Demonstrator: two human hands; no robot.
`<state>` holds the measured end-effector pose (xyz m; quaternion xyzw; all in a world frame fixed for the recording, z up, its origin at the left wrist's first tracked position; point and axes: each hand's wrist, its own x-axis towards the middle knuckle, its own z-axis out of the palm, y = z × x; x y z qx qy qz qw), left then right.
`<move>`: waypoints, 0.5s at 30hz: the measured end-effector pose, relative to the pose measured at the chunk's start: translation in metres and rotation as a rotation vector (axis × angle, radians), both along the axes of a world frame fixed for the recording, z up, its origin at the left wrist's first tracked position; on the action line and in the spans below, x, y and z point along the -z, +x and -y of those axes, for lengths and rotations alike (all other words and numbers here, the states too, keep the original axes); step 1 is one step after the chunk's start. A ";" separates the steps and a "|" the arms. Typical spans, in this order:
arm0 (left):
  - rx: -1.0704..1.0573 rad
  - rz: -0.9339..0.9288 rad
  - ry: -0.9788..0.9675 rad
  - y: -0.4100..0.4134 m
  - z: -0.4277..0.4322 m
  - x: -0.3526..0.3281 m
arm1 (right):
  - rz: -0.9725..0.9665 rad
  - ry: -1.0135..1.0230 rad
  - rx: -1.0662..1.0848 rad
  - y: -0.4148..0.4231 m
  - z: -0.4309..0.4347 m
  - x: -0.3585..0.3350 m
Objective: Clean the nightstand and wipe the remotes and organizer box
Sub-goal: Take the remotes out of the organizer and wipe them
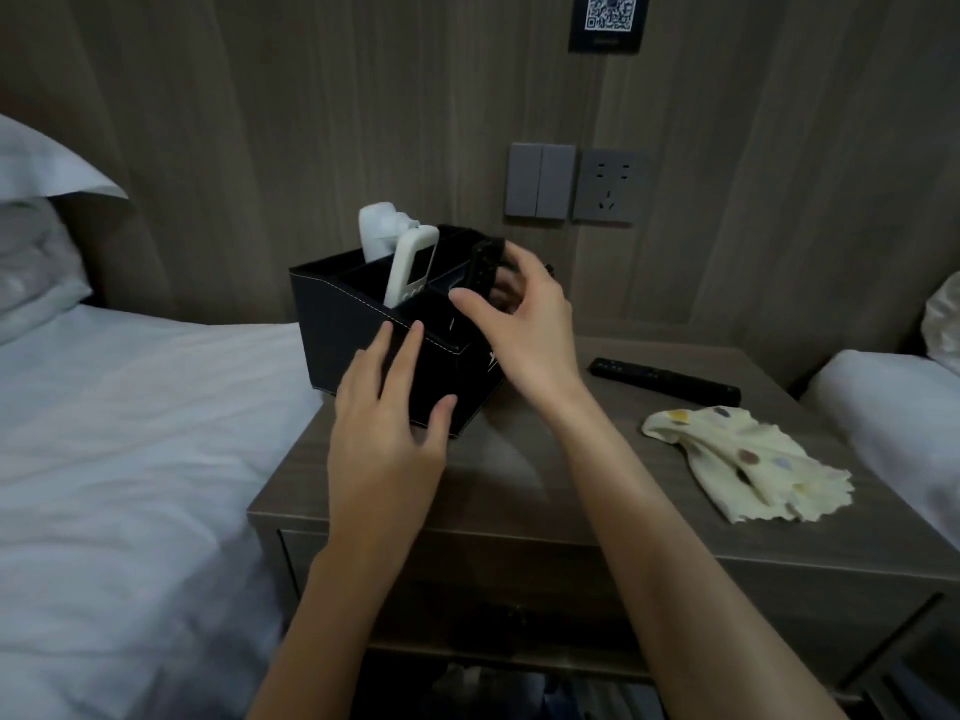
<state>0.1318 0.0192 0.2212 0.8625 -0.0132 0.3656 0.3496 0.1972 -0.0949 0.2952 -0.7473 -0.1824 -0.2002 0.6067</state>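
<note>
A black organizer box [343,324] stands at the back left of the wooden nightstand [524,491]. A white remote [410,270] and a taller white device [376,228] stand upright in its compartments. My left hand [389,428] rests on the box's near face with fingers straight. My right hand [524,324] pinches a black remote [480,267] standing upright in the right compartment. A second black remote [665,381] lies flat on the nightstand to the right. A cream cloth with coloured dots [737,459] lies crumpled near the right edge.
White beds flank the nightstand on the left [130,433] and right [893,407]. Light switches [540,181] and a wall socket [610,187] are on the wood wall behind. A drawer front [467,589] is below the top.
</note>
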 end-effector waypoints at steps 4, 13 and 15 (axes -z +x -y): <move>0.045 0.024 -0.016 -0.001 -0.004 0.000 | 0.073 0.133 -0.033 -0.009 0.009 -0.025; 0.184 0.263 -0.079 -0.015 0.017 -0.025 | 0.147 0.261 -0.034 -0.049 0.056 -0.055; 0.223 0.318 -0.062 -0.020 0.028 -0.030 | 0.128 0.241 -0.048 -0.056 0.067 -0.053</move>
